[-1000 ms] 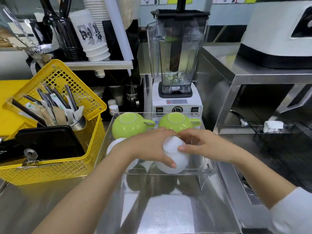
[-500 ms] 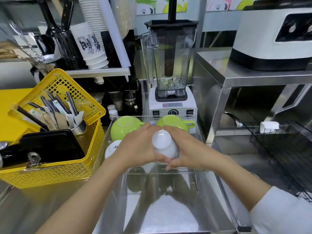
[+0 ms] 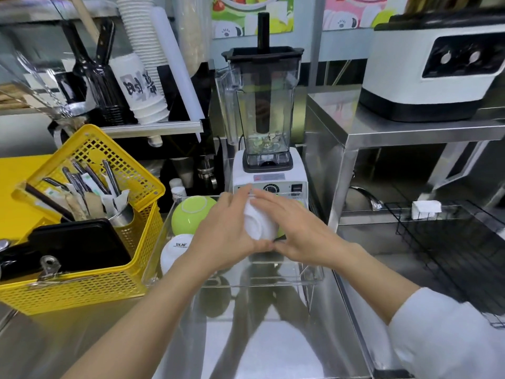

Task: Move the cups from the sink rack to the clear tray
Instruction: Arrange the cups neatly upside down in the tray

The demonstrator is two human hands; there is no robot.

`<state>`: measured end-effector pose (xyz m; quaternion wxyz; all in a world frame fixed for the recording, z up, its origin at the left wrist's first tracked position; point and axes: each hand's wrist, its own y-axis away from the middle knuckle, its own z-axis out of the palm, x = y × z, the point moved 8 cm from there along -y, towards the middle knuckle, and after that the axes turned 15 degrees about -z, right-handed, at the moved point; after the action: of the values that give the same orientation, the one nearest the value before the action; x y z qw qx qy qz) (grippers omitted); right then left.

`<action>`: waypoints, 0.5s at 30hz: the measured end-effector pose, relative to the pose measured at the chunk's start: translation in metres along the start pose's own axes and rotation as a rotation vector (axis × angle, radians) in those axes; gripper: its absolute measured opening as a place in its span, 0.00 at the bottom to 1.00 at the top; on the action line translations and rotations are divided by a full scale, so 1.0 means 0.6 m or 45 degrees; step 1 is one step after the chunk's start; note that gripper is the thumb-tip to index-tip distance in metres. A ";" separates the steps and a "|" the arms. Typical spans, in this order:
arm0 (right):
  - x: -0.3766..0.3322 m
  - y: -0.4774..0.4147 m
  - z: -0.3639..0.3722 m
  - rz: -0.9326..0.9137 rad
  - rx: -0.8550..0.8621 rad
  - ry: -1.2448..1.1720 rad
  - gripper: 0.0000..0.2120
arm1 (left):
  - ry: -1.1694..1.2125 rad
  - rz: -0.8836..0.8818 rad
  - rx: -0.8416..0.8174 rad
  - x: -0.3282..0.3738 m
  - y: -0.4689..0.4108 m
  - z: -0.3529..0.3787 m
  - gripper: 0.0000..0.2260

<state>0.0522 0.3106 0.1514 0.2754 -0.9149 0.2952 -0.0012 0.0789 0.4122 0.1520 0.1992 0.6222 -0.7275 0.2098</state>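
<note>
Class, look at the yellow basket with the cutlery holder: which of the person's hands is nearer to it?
Left. The left hand holds the white cup on the side toward the yellow basket; the right hand grips the cup's far side, farther from it.

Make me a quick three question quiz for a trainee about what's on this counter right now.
1. True or false: both hands hold the white cup over the clear tray.
2. Which colour is the upturned cup at the tray's back left? A red, B green, C black.
3. What stands directly behind the tray?

Key: 1 true: left hand and right hand both grip it. 2 B. 3 the blender.
</note>
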 end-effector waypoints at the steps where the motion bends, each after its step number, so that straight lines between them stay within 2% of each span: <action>1: 0.001 0.006 -0.009 0.012 0.069 0.032 0.35 | 0.154 -0.054 0.022 -0.003 -0.001 -0.006 0.44; 5: 0.000 0.025 -0.029 0.094 0.240 0.010 0.29 | 0.994 -0.374 -0.032 -0.028 -0.007 -0.014 0.26; 10: -0.027 0.027 -0.026 -0.009 0.228 0.176 0.23 | 1.763 -0.914 -0.387 -0.030 0.014 0.034 0.14; 12: -0.038 0.025 -0.029 -0.041 0.263 0.309 0.16 | 1.844 -1.010 -0.480 -0.025 0.024 0.050 0.14; 15: -0.050 0.029 -0.035 -0.095 0.344 0.427 0.05 | 1.807 -0.992 -0.578 -0.023 0.033 0.066 0.22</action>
<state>0.0149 0.3045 0.1656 0.3421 -0.8670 0.3000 -0.2032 0.0603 0.4045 0.1106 0.7880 0.4941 -0.1873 0.3161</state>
